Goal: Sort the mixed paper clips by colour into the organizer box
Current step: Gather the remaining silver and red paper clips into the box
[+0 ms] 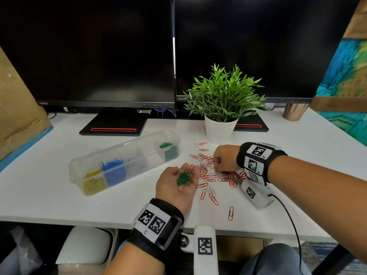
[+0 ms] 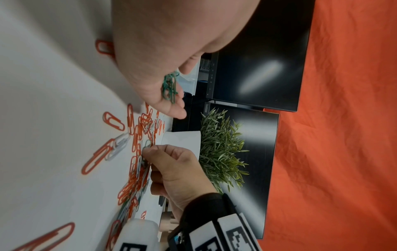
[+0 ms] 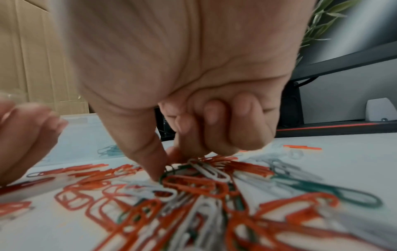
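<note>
My left hand (image 1: 178, 182) lies palm up on the white desk, fingers relaxed, with a small heap of green clips (image 1: 185, 178) in its palm; the left wrist view shows those green clips (image 2: 170, 86) too. Just to its right is the mixed pile (image 1: 218, 175) of red, white and a few green clips. My right hand (image 1: 215, 165) reaches down into that pile, thumb and forefinger pinching one green clip (image 3: 171, 171), its other fingers curled. The clear organizer box (image 1: 154, 158) lies to the left, holding yellow (image 1: 93, 179), blue (image 1: 113, 165), white (image 1: 136, 159) and green (image 1: 167, 148) clips in separate compartments.
A potted plant (image 1: 220, 108) stands right behind the pile. Two dark monitors (image 1: 89, 52) and their stand bases (image 1: 114, 126) fill the back. Cardboard (image 1: 17, 108) leans at the left. A copper cup (image 1: 294, 111) is at the back right. A stray red clip (image 1: 230, 213) lies near the front edge.
</note>
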